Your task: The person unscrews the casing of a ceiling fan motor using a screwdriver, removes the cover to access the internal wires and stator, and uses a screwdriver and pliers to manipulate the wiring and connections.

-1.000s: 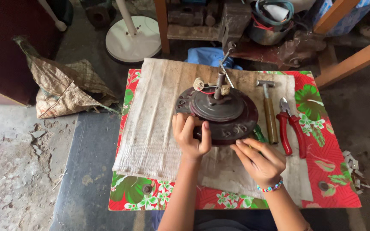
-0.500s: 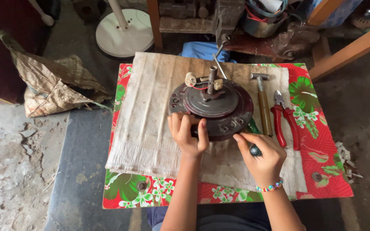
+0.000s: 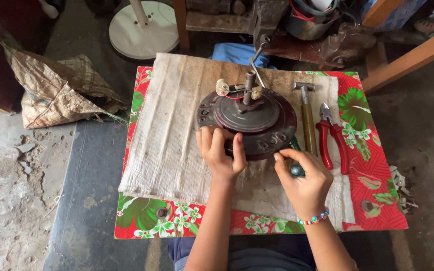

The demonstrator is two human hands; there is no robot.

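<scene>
Head view: a round motor housing is steadied while a dark-handled tool is gripped.

The left hand (image 3: 220, 149) is laid on the near rim of the dark motor housing (image 3: 249, 120), its fingers (image 3: 212, 138) curled over the edge and pressed on it. Just right of those fingers, the right hand (image 3: 303, 178) is clenched around a green-black tool handle (image 3: 295, 168). Beyond the right fingers, a hammer (image 3: 307, 118) and red pliers (image 3: 331, 138) are laid on the cloth-covered tabletop (image 3: 167, 130).
</scene>
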